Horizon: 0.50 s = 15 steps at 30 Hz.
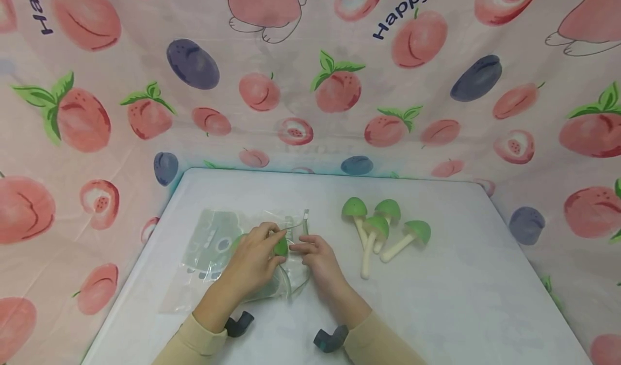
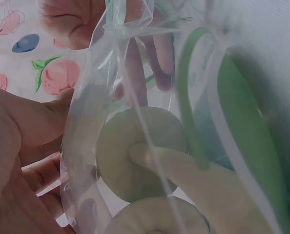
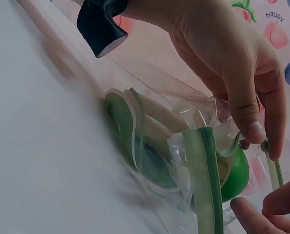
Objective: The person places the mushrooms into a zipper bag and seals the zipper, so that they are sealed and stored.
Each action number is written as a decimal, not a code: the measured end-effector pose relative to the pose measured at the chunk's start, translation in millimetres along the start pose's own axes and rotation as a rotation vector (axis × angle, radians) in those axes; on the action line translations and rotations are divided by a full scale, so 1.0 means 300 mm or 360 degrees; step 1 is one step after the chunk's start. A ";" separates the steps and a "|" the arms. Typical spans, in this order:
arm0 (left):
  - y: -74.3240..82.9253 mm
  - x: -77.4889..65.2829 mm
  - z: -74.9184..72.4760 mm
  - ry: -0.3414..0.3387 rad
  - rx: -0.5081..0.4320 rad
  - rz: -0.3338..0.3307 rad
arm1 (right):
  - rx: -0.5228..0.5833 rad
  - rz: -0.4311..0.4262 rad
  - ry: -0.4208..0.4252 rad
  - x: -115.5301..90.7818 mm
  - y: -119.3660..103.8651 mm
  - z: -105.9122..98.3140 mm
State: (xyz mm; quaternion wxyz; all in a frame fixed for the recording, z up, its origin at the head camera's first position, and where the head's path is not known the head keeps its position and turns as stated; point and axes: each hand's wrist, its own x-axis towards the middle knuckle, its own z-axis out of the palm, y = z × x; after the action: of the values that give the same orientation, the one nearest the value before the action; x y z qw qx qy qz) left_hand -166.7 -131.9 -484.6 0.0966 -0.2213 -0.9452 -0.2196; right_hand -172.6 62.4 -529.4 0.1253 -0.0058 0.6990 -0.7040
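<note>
A clear zip bag (image 1: 208,246) with a grey-green print lies on the left of the table, its green-edged mouth (image 3: 206,180) gaping. Toy mushrooms (image 2: 142,156) with pale stems are inside it; one green cap (image 3: 237,175) shows at the mouth. Over the bag, my left hand (image 1: 252,260) pinches the mouth's edge between thumb and forefinger, close to that cap. My right hand (image 1: 322,262) is on the mouth's other side, its fingers (image 3: 250,214) extended towards the bag. In the left wrist view, some of its fingers show through the plastic.
Several toy mushrooms (image 1: 375,235) with green caps and white stems lie together right of the bag. Dark curved pieces (image 1: 331,339) sit by both wrists. A fruit-patterned cloth (image 1: 301,84) stands behind the white table (image 1: 436,311) and along its sides.
</note>
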 end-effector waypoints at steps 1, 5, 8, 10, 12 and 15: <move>0.001 0.000 0.000 -0.0002 0.0004 -0.0004 | 0.0020 0.0004 0.0000 -0.002 -0.001 0.000; 0.003 -0.001 -0.001 -0.0008 0.0011 -0.0015 | 0.0023 -0.0010 -0.0047 -0.008 -0.007 0.005; 0.005 -0.002 -0.003 -0.0010 -0.0001 -0.0022 | -0.0009 -0.0004 -0.0126 -0.008 -0.009 0.007; 0.006 -0.002 -0.004 -0.0013 -0.0010 -0.0027 | -0.0026 0.0004 -0.0189 -0.007 -0.011 0.006; 0.006 -0.003 -0.004 -0.0015 -0.0019 -0.0033 | -0.0030 0.0019 -0.0242 -0.004 -0.009 0.004; 0.002 -0.004 -0.001 -0.0009 -0.0024 -0.0030 | -0.0041 0.0018 -0.0258 -0.001 -0.001 -0.003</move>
State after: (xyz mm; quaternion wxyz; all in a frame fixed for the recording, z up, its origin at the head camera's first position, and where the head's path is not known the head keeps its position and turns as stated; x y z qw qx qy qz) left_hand -165.4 -132.0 -484.5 0.0901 -0.2138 -0.9459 -0.2270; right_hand -172.5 63.4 -529.1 0.1853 -0.0604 0.6957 -0.6914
